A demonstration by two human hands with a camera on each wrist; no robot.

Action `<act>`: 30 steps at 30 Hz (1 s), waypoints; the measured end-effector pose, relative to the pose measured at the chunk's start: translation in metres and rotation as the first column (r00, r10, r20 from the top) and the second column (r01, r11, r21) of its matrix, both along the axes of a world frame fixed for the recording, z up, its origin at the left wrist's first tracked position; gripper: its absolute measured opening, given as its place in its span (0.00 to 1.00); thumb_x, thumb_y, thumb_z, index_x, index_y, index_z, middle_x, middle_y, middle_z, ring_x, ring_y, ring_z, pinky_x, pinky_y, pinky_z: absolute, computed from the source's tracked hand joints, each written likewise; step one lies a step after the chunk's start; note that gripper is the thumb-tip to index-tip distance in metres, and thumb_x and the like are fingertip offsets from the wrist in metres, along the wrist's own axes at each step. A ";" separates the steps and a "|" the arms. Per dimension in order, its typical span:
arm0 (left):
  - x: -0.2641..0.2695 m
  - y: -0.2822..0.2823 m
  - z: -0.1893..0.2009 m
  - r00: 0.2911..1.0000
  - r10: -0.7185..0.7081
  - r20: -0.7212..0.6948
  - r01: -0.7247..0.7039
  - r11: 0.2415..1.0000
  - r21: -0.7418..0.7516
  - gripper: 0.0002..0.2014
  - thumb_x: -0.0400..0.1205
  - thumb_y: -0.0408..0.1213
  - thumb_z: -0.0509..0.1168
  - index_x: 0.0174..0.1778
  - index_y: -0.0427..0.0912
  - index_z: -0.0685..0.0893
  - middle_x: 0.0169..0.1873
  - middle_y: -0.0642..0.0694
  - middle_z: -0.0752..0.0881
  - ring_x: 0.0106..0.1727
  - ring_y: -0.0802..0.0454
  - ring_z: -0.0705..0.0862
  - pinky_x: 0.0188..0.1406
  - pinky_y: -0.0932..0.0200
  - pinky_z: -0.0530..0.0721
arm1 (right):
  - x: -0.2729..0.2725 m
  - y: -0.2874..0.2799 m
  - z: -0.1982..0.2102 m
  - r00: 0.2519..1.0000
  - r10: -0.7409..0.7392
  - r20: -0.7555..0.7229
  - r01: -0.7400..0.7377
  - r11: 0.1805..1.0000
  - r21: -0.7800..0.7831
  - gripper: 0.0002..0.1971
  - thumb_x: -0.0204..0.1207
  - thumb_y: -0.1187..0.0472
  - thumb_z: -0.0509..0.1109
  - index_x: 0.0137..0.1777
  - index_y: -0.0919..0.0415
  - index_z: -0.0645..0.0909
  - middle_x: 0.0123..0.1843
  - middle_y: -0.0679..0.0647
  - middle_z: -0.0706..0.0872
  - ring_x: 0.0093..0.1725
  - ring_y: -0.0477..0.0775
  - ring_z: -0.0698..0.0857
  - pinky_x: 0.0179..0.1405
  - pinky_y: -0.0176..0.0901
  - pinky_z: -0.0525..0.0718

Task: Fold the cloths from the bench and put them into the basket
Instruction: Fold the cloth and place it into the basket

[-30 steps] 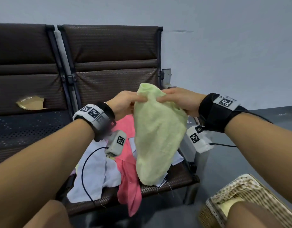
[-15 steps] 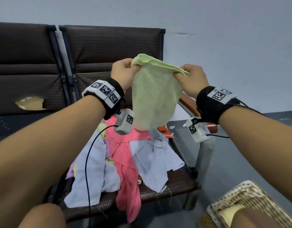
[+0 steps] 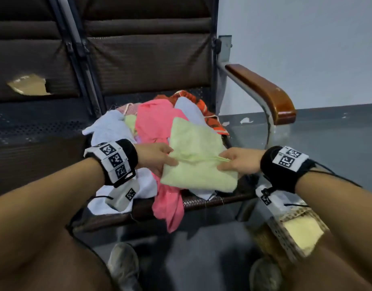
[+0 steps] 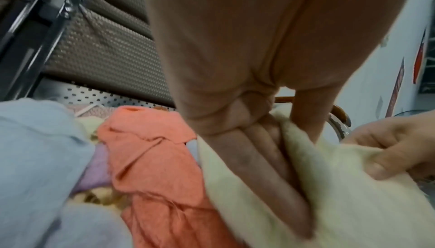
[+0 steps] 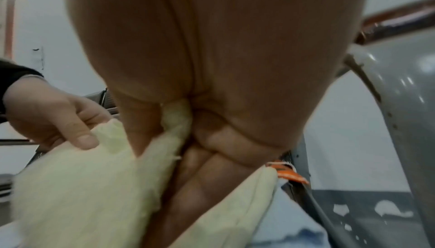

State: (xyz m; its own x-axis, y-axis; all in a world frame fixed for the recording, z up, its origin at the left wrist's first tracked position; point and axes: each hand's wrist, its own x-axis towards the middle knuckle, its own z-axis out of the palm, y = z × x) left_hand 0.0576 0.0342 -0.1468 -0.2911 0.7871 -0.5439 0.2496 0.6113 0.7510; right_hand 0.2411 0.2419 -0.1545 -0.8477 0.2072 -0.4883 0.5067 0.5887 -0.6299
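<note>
A pale green cloth (image 3: 196, 158) lies folded over on top of the cloth pile on the bench seat (image 3: 202, 201). My left hand (image 3: 157, 157) pinches its left edge, thumb on top and fingers underneath (image 4: 263, 177). My right hand (image 3: 236, 162) pinches the right edge at the fold, thumb above and fingers below (image 5: 204, 187). The green cloth (image 4: 341, 196) fills the lower right of the left wrist view. Under it lie a pink cloth (image 3: 157, 124), light blue cloths (image 3: 111, 131) and an orange patterned one (image 3: 204, 108). The woven basket (image 3: 285, 234) stands on the floor at lower right.
The basket holds a pale yellow folded cloth (image 3: 302, 232). A wooden armrest (image 3: 264, 89) on a metal frame bounds the bench's right side. The left seat's backrest has a torn hole (image 3: 28, 85). My shoes (image 3: 123, 263) stand on the grey floor below.
Both hands have come down from chest height with the green cloth, laying it on the pile with its near part doubled over. The view has tilted downward.
</note>
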 end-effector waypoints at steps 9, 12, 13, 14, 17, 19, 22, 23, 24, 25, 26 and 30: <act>-0.016 0.034 -0.027 0.973 0.231 0.015 -0.231 0.969 0.092 0.14 0.84 0.35 0.67 0.63 0.31 0.84 0.54 0.36 0.89 0.51 0.38 0.89 0.56 0.43 0.88 | -0.015 0.023 -0.030 0.924 -0.382 -0.021 0.365 0.896 -0.253 0.05 0.75 0.68 0.74 0.49 0.69 0.87 0.40 0.57 0.90 0.40 0.55 0.88 0.39 0.43 0.87; -0.033 0.056 -0.038 0.910 0.378 -0.171 -0.324 0.905 0.276 0.14 0.84 0.40 0.67 0.57 0.33 0.88 0.50 0.36 0.90 0.47 0.41 0.88 0.53 0.44 0.88 | -0.035 0.036 -0.043 0.779 -0.580 -0.239 0.542 0.814 -0.209 0.14 0.76 0.67 0.73 0.56 0.79 0.84 0.51 0.68 0.91 0.47 0.62 0.89 0.52 0.58 0.88; -0.040 0.062 -0.042 0.882 0.421 -0.213 -0.342 0.881 0.326 0.14 0.84 0.41 0.67 0.55 0.34 0.89 0.49 0.34 0.90 0.45 0.42 0.87 0.53 0.43 0.88 | -0.043 0.038 -0.046 0.749 -0.595 -0.292 0.570 0.803 -0.173 0.14 0.77 0.67 0.71 0.56 0.80 0.83 0.53 0.69 0.90 0.49 0.62 0.89 0.54 0.60 0.87; -0.046 0.068 -0.047 0.856 0.460 -0.236 -0.360 0.858 0.365 0.14 0.84 0.42 0.67 0.54 0.34 0.89 0.50 0.33 0.90 0.45 0.41 0.87 0.54 0.41 0.88 | -0.050 0.040 -0.049 0.728 -0.597 -0.337 0.581 0.798 -0.158 0.13 0.78 0.68 0.68 0.55 0.79 0.83 0.53 0.67 0.90 0.50 0.61 0.89 0.54 0.57 0.87; -0.059 0.080 -0.061 0.797 0.531 -0.287 -0.400 0.821 0.407 0.11 0.84 0.45 0.67 0.46 0.41 0.89 0.44 0.39 0.91 0.47 0.38 0.88 0.48 0.47 0.87 | -0.069 0.042 -0.054 0.694 -0.578 -0.430 0.578 0.803 -0.146 0.10 0.78 0.67 0.64 0.51 0.64 0.87 0.50 0.59 0.91 0.47 0.54 0.88 0.50 0.42 0.87; -0.066 0.086 -0.069 0.771 0.542 -0.333 -0.409 0.823 0.393 0.09 0.83 0.46 0.67 0.45 0.46 0.87 0.44 0.43 0.89 0.47 0.41 0.86 0.46 0.53 0.84 | -0.079 0.045 -0.059 0.719 -0.535 -0.444 0.579 0.814 -0.043 0.11 0.79 0.65 0.64 0.54 0.63 0.86 0.50 0.58 0.90 0.47 0.56 0.87 0.47 0.42 0.86; -0.071 0.093 -0.072 0.712 0.621 -0.328 -0.480 0.771 0.418 0.11 0.79 0.48 0.71 0.53 0.48 0.84 0.44 0.52 0.85 0.48 0.47 0.85 0.49 0.54 0.84 | -0.083 0.049 -0.062 0.785 -0.451 -0.424 0.539 0.835 0.112 0.21 0.79 0.60 0.68 0.73 0.62 0.77 0.67 0.59 0.85 0.65 0.60 0.84 0.67 0.52 0.81; -0.071 0.093 -0.071 0.683 0.653 -0.327 -0.490 0.742 0.458 0.12 0.77 0.48 0.73 0.51 0.48 0.82 0.41 0.54 0.83 0.45 0.49 0.83 0.44 0.55 0.82 | -0.081 0.049 -0.060 0.802 -0.395 -0.449 0.511 0.842 0.173 0.25 0.79 0.59 0.70 0.75 0.62 0.74 0.71 0.59 0.82 0.69 0.59 0.82 0.70 0.52 0.79; -0.068 0.092 -0.068 0.669 0.666 -0.331 -0.472 0.724 0.503 0.12 0.76 0.47 0.75 0.48 0.48 0.80 0.37 0.55 0.81 0.40 0.51 0.82 0.38 0.56 0.80 | -0.078 0.048 -0.058 0.815 -0.320 -0.484 0.476 0.845 0.243 0.25 0.78 0.58 0.71 0.75 0.60 0.75 0.71 0.58 0.82 0.69 0.58 0.81 0.70 0.52 0.78; -0.065 0.090 -0.065 0.688 0.646 -0.332 -0.429 0.730 0.532 0.12 0.75 0.46 0.76 0.44 0.48 0.79 0.34 0.55 0.80 0.36 0.53 0.80 0.34 0.57 0.77 | -0.074 0.046 -0.055 0.826 -0.239 -0.511 0.433 0.849 0.302 0.21 0.78 0.58 0.71 0.71 0.58 0.79 0.67 0.56 0.84 0.66 0.56 0.82 0.69 0.52 0.79; -0.060 0.086 -0.063 0.745 0.583 -0.325 -0.359 0.761 0.541 0.12 0.75 0.45 0.77 0.41 0.47 0.79 0.32 0.53 0.81 0.33 0.53 0.80 0.34 0.57 0.77 | -0.069 0.042 -0.053 0.838 -0.162 -0.521 0.375 0.865 0.335 0.15 0.77 0.57 0.71 0.63 0.56 0.85 0.61 0.52 0.88 0.61 0.53 0.85 0.66 0.52 0.81; -0.036 0.058 -0.064 0.914 0.116 -0.389 0.050 0.919 0.392 0.14 0.72 0.47 0.80 0.47 0.46 0.87 0.45 0.49 0.90 0.47 0.50 0.87 0.57 0.45 0.86 | -0.047 0.020 -0.060 0.928 0.072 -0.365 0.060 0.940 0.337 0.11 0.77 0.48 0.75 0.53 0.51 0.89 0.49 0.40 0.90 0.48 0.41 0.86 0.58 0.43 0.85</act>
